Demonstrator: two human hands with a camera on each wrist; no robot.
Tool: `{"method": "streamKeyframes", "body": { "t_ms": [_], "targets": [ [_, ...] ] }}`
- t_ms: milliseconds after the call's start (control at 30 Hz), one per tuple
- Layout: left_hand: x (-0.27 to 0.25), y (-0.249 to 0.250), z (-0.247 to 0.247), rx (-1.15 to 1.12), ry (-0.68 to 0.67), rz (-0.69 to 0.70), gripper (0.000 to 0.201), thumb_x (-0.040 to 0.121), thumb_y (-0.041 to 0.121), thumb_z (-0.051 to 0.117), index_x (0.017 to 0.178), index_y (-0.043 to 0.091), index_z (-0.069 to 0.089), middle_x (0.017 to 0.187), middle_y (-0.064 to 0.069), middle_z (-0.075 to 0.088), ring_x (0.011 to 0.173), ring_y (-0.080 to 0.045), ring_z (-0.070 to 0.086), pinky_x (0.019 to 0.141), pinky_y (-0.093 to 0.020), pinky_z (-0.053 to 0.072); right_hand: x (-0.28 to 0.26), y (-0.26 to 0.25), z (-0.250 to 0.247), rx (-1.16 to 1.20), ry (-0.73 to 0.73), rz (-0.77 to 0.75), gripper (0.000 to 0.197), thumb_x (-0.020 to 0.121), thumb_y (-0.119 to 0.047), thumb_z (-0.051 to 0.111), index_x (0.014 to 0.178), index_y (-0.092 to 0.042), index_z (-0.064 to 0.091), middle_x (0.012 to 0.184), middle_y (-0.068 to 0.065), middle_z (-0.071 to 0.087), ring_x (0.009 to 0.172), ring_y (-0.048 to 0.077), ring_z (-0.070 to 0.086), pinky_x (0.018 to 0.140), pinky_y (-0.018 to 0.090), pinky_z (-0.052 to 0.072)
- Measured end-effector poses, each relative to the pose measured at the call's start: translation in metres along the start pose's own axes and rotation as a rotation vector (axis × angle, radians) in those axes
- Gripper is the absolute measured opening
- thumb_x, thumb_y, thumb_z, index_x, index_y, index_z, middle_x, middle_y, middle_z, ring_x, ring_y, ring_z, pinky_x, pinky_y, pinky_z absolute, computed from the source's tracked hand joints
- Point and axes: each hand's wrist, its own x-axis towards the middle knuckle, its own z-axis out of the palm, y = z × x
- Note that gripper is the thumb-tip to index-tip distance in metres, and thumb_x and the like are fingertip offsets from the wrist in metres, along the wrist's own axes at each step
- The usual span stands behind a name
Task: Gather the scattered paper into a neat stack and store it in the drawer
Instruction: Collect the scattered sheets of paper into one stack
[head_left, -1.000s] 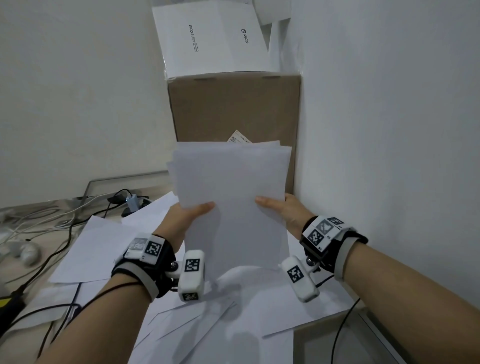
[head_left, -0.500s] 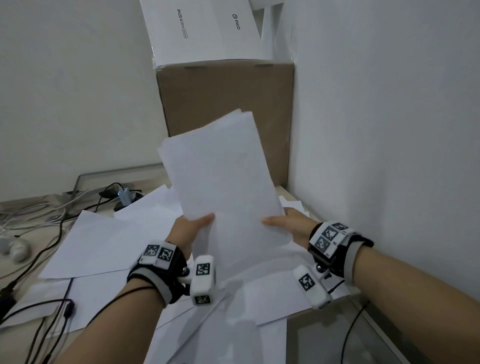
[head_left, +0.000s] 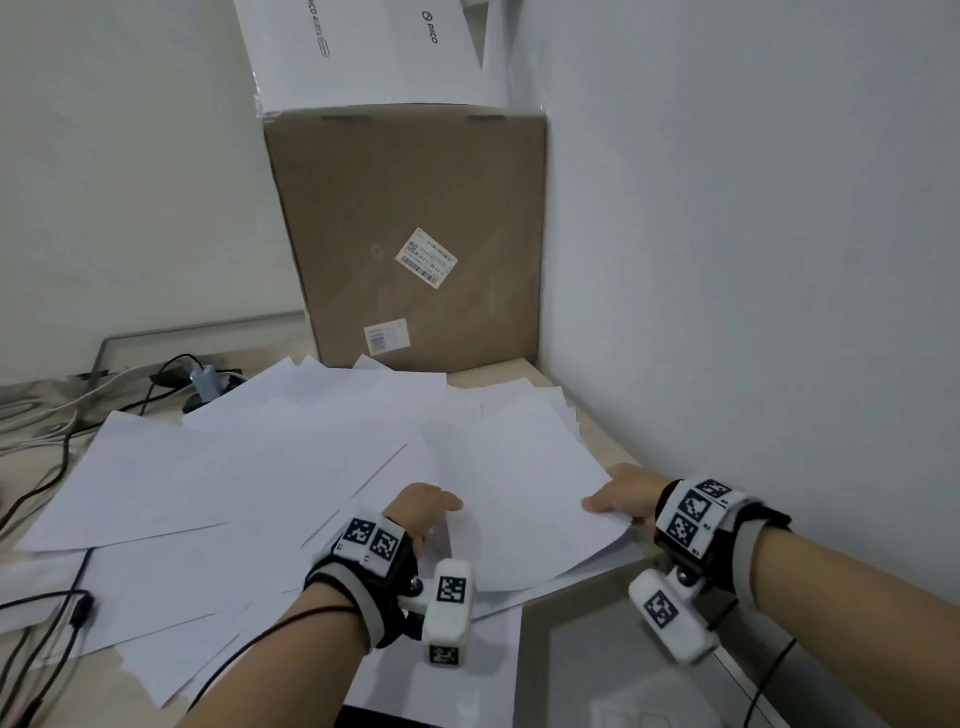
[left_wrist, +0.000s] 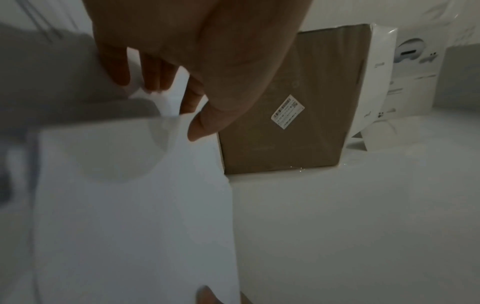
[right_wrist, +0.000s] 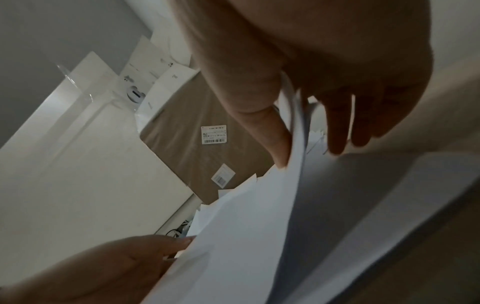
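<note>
A thin stack of white paper (head_left: 519, 499) lies low and nearly flat over the scattered sheets (head_left: 208, 493) that cover the desk. My left hand (head_left: 423, 512) grips its near left edge, thumb on top and fingers underneath. In the left wrist view the left hand (left_wrist: 179, 109) pinches the paper stack (left_wrist: 130, 205) at its edge. My right hand (head_left: 618, 499) holds the near right corner. The right wrist view shows the right hand (right_wrist: 309, 156) with the thumb in front of the paper stack (right_wrist: 246, 236) and the fingers behind it. No drawer is in view.
A tall cardboard box (head_left: 415, 234) stands behind the papers with a white box (head_left: 363, 47) on top. The wall (head_left: 727, 260) runs close along the right. Cables (head_left: 52, 415) lie at the left. A grey panel (head_left: 597, 654) sits at the near right.
The stack was held upright in front of the cardboard box. Both hands have tipped it forward and lowered it onto the scattered sheets.
</note>
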Motion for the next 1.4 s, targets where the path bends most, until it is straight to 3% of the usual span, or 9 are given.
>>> {"method": "streamKeyframes", "body": {
  "t_ms": [167,333,533,600,767,867,1033,1267,1400],
  "targets": [
    [-0.004,-0.001,0.014,-0.106,0.028,-0.042,0.056,0.091,0.001,0.054,0.143,0.0,0.035,0.12,-0.017,0.05,0.11,-0.034,0.05,0.098,-0.045,0.043,-0.002,0.006,0.01,-0.006,0.058,-0.009,0.051,0.083,-0.009,0.066,0.13,-0.004,0.046,0.13,0.012,0.056,0.118,0.029,0.053,0.1,0.037,0.045],
    [0.002,-0.001,0.012,-0.152,0.062,-0.08,0.019,0.088,0.0,0.057,0.105,0.006,0.052,0.072,-0.009,0.044,0.083,-0.027,0.047,0.079,-0.035,0.038,0.001,0.011,0.006,-0.023,0.133,0.036,0.056,0.083,-0.008,0.066,0.133,-0.001,0.042,0.132,0.014,0.052,0.119,0.03,0.052,0.099,0.037,0.045],
    [-0.001,0.0,0.011,-0.183,-0.114,-0.169,0.052,0.094,0.011,0.058,0.139,-0.005,0.039,0.12,-0.022,0.05,0.091,-0.031,0.056,0.076,-0.037,0.041,0.006,0.019,0.005,-0.059,0.044,0.008,0.038,0.08,-0.005,0.065,0.117,0.005,0.062,0.12,0.016,0.065,0.11,0.031,0.062,0.1,0.041,0.048],
    [0.003,0.0,0.016,-0.102,-0.08,-0.12,0.047,0.094,0.006,0.056,0.137,-0.006,0.042,0.101,-0.015,0.051,0.075,-0.023,0.052,0.078,-0.035,0.043,0.007,0.023,0.005,-0.054,0.041,-0.019,0.034,0.08,-0.004,0.064,0.113,0.006,0.063,0.118,0.015,0.066,0.109,0.03,0.062,0.097,0.038,0.05],
    [0.006,0.001,0.014,-0.05,-0.015,0.14,0.038,0.089,-0.011,0.044,0.123,0.003,0.053,0.112,-0.017,0.061,0.095,-0.034,0.058,0.08,-0.042,0.051,0.009,0.027,0.003,0.059,0.038,-0.055,0.026,0.083,-0.014,0.068,0.103,0.002,0.066,0.109,0.014,0.069,0.1,0.029,0.065,0.08,0.032,0.05],
    [-0.003,0.005,0.006,-0.115,0.019,0.31,0.03,0.089,-0.006,0.046,0.11,0.013,0.057,0.102,-0.012,0.066,0.09,-0.032,0.062,0.077,-0.039,0.052,0.007,0.022,-0.003,0.356,-0.027,-0.121,0.051,0.071,-0.026,0.082,0.113,-0.005,0.061,0.111,0.009,0.069,0.097,0.026,0.066,0.075,0.033,0.052],
    [-0.017,0.024,-0.015,-0.302,-0.04,0.471,0.032,0.092,-0.004,0.051,0.118,0.013,0.06,0.111,-0.01,0.069,0.101,-0.032,0.065,0.088,-0.044,0.053,-0.009,-0.023,-0.023,0.847,-0.079,-0.398,0.035,0.079,-0.004,0.069,0.114,-0.007,0.06,0.114,0.013,0.066,0.093,0.023,0.067,0.081,0.034,0.057],
    [-0.023,0.058,-0.039,-0.363,-0.05,0.601,0.061,0.058,0.021,0.084,0.115,0.01,0.065,0.107,-0.005,0.074,0.101,-0.026,0.069,0.082,-0.036,0.055,-0.019,-0.058,-0.018,0.843,-0.038,-0.527,0.049,0.076,-0.016,0.074,0.123,-0.007,0.06,0.114,0.012,0.069,0.107,0.029,0.066,0.094,0.04,0.052],
    [-0.034,0.083,-0.053,-0.355,-0.121,0.729,0.054,0.068,0.017,0.079,0.119,0.011,0.064,0.113,-0.006,0.072,0.104,-0.022,0.069,0.084,-0.034,0.056,-0.02,-0.066,-0.018,0.89,0.058,-0.602,0.044,0.079,-0.012,0.073,0.121,-0.007,0.061,0.114,0.011,0.07,0.104,0.028,0.067,0.093,0.04,0.053]
  ]
}}
